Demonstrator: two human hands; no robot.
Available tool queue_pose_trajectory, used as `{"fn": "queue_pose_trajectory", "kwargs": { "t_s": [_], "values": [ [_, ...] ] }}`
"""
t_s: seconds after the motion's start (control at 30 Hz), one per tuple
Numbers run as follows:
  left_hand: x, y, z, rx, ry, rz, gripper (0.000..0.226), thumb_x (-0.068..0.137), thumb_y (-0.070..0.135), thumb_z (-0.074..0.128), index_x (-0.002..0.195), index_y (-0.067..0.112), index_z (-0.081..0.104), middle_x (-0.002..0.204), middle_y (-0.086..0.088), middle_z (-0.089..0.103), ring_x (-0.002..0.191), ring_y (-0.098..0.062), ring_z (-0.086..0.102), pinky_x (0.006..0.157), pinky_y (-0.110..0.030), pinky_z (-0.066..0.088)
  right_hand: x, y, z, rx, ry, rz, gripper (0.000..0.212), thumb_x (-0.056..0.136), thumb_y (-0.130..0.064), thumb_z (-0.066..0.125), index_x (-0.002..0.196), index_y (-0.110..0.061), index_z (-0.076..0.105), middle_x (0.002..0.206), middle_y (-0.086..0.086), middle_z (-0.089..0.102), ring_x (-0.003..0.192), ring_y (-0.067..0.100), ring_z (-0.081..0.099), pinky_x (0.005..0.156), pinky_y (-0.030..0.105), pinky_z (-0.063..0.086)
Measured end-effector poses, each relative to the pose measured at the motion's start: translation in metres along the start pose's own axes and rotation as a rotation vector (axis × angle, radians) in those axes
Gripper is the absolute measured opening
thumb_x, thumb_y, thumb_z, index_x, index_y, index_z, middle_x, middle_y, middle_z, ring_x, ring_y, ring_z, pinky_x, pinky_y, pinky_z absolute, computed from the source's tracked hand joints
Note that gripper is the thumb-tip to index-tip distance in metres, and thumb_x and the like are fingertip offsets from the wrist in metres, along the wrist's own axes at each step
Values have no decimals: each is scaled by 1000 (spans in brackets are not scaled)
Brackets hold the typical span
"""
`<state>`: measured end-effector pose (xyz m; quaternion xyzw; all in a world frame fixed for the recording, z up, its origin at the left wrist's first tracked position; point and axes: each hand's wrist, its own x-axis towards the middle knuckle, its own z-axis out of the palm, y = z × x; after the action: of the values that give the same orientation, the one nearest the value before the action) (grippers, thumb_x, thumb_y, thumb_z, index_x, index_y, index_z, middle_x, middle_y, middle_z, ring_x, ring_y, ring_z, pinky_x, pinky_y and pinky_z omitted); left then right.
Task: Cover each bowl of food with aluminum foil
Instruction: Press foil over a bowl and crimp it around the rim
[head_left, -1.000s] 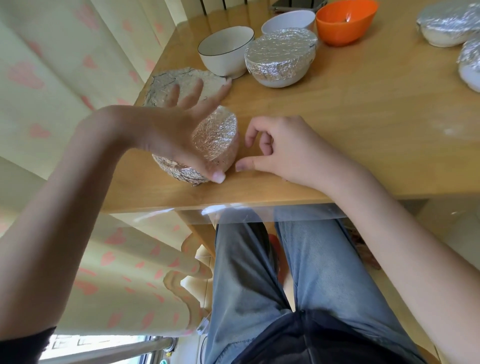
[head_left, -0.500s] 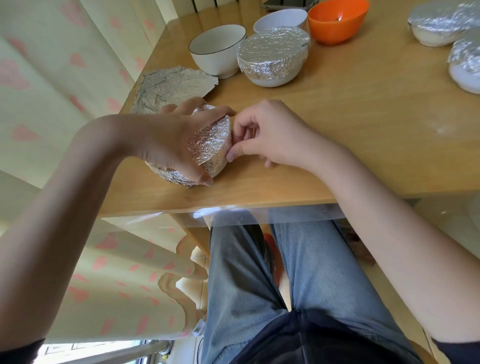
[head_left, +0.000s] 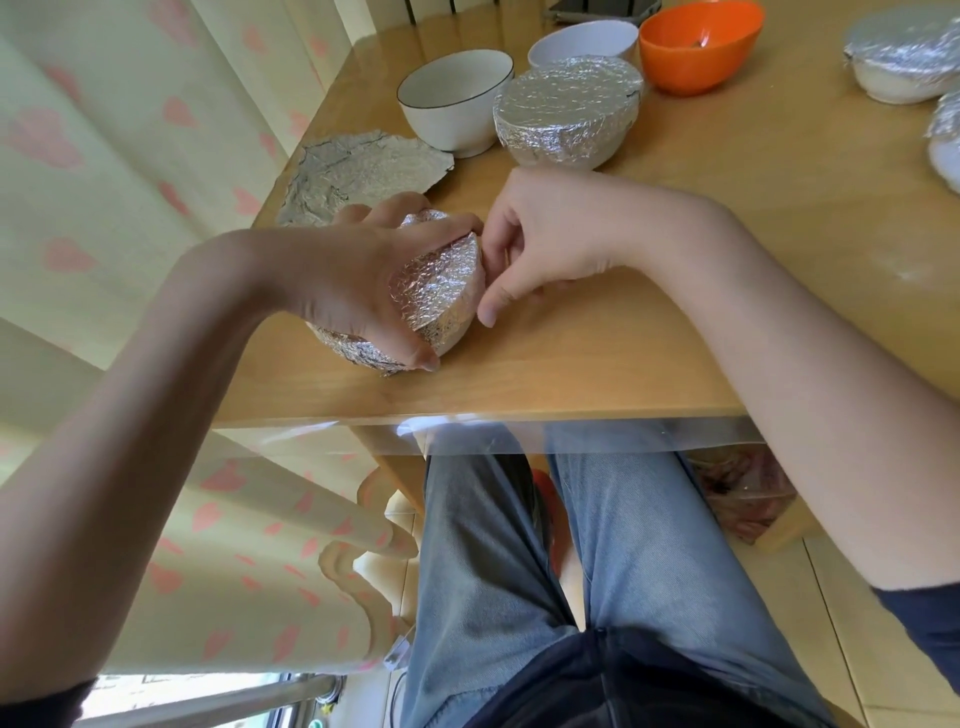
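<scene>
You are crimping foil round the near bowl (head_left: 441, 296) at the table's (head_left: 675, 312) front edge, left hand (head_left: 358, 280) gripping it, right hand (head_left: 540, 249) apparently pinching its rim; next, press the rest down.

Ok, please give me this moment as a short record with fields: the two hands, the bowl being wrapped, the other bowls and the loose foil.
left hand: grips the foil-covered bowl from above, fingers curled over its rim
right hand: fingers curled, pressing the foil at the bowl's right side
bowl in hand: foil on top and sides, near the table's front edge
covered bowls behind: one in the middle, two at right
uncovered bowls: white with dark rim, plain white, orange
loose foil sheet: crumpled, lying flat on the table
</scene>
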<state>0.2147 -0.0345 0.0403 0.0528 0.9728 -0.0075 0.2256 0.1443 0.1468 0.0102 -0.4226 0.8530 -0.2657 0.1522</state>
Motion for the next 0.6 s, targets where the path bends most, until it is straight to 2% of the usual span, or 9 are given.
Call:
{"fn": "queue_pose_trajectory", "kwargs": {
  "t_s": [0.1,0.2,0.33,0.4,0.47,0.6],
  "values": [
    [1,-1,1,7,1,1,124,27,80,57,132,72,-7,152,27,-1,145,-21,7,112,-52,25,1,0,2,68,0,7,36,63,-48,81,56,-16,67,52,-4,65,42,12,53,45,17,40],
    [2,-2,2,10,1,14,120,28,79,59,127,76,-8,152,27,-2,145,-22,6,112,-52,24,7,-6,-3,53,-24,25,36,59,-46,85,51,-17,66,50,-2,64,41,13,53,47,20,42],
    [3,0,0,28,-4,-8,120,40,69,73,132,71,-4,152,26,-1,144,-22,8,109,-52,27,11,-13,-13,-65,-51,46,43,53,-52,85,50,-15,63,40,-6,54,37,11,45,38,16,35],
    [3,2,0,55,-1,-14,122,53,61,84,136,68,-5,153,24,-1,144,-22,7,110,-52,26,8,-9,-12,-142,-11,25,47,52,-58,82,54,-15,64,41,-6,54,41,11,45,43,19,36],
    [1,5,-1,60,10,-14,116,62,52,86,136,67,-2,153,22,2,144,-23,9,108,-52,28,-2,2,-7,-211,54,37,45,55,-58,80,63,-17,65,54,-5,60,53,13,52,52,26,40],
    [-1,8,-2,41,7,-12,110,62,49,85,132,68,3,152,20,6,142,-24,13,104,-52,32,-40,7,20,-89,246,107,36,62,-57,77,71,-25,63,65,-12,60,64,7,56,59,26,44]
  ]
}}
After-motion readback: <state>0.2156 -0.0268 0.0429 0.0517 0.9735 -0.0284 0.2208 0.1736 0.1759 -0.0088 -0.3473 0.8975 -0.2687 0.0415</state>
